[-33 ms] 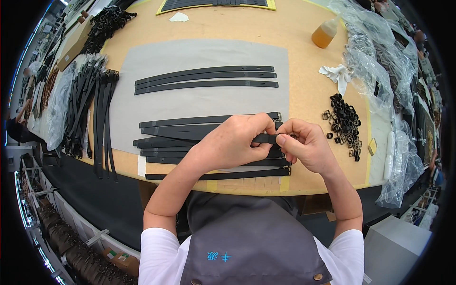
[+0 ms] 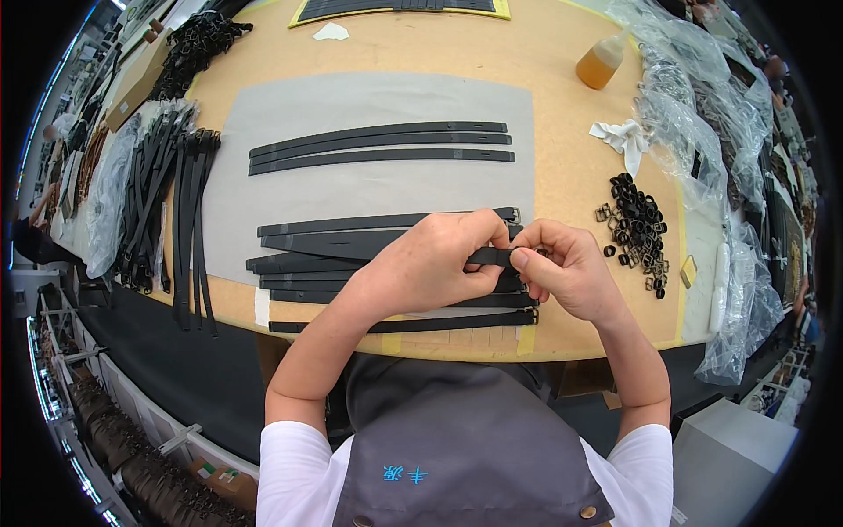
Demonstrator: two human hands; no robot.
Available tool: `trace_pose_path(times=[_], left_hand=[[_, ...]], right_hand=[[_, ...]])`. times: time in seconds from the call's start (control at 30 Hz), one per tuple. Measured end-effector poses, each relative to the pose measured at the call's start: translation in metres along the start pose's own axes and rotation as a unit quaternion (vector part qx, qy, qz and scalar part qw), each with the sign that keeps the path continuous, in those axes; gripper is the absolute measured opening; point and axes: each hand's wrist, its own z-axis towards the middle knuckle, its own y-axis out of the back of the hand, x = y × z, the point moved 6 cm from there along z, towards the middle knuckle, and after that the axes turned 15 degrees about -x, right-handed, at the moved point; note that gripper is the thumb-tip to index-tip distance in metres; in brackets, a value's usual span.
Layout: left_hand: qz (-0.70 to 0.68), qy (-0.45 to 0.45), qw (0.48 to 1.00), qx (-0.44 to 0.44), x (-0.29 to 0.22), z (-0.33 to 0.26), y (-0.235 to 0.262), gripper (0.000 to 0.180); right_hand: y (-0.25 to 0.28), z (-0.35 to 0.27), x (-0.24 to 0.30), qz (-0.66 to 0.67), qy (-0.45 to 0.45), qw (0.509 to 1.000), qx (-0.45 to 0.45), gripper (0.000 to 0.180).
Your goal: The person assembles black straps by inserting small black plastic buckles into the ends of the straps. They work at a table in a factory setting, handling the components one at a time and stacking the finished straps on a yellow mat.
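Observation:
My left hand point(image 2: 439, 259) and my right hand point(image 2: 566, 268) meet over the near part of a grey mat point(image 2: 351, 97). Both pinch the end of one black strap point(image 2: 492, 256) between their fingertips. Under them several more black straps point(image 2: 334, 263) lie side by side, some with small metal buckles at their right ends. Three long black straps point(image 2: 378, 145) lie apart farther back on the mat. A heap of small black buckles and loops point(image 2: 637, 224) sits just right of my right hand.
A bottle of amber liquid point(image 2: 601, 63) and a crumpled white cloth point(image 2: 623, 136) stand at the back right. Clear plastic bags point(image 2: 711, 140) line the right side. A bundle of black straps point(image 2: 167, 193) hangs over the left edge of the wooden table point(image 2: 562, 176).

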Motion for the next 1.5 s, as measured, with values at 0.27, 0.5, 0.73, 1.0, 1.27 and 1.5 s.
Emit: trace_pose_path(times=[0.27, 0.5, 0.73, 1.0, 1.27, 1.5], left_hand=[[0.0, 0.044, 0.998, 0.035, 0.0, 0.0, 0.0, 0.027], [-0.02, -0.029, 0.999, -0.006, -0.003, -0.004, 0.0, 0.025], [-0.014, -0.111, 0.993, -0.04, -0.013, -0.009, 0.009, 0.018], [-0.034, -0.116, 0.993, -0.016, -0.019, -0.019, 0.013, 0.018], [-0.03, -0.108, 0.994, -0.019, -0.031, -0.027, 0.021, 0.018], [-0.059, -0.072, 0.995, 0.036, -0.053, -0.027, 0.034, 0.02]], right_hand=[[-0.001, -0.002, 0.0, -0.022, 0.006, 1.0, -0.014, 0.019], [-0.002, -0.003, 0.002, -0.013, -0.001, 1.0, -0.002, 0.02], [-0.011, -0.003, 0.011, -0.08, 0.018, 0.995, 0.049, 0.019], [-0.026, -0.003, 0.007, -0.077, 0.088, 0.983, 0.14, 0.028], [-0.034, -0.015, 0.021, -0.041, 0.143, 0.981, 0.122, 0.023], [-0.029, -0.019, -0.005, 0.05, 0.178, 0.982, 0.044, 0.025]])
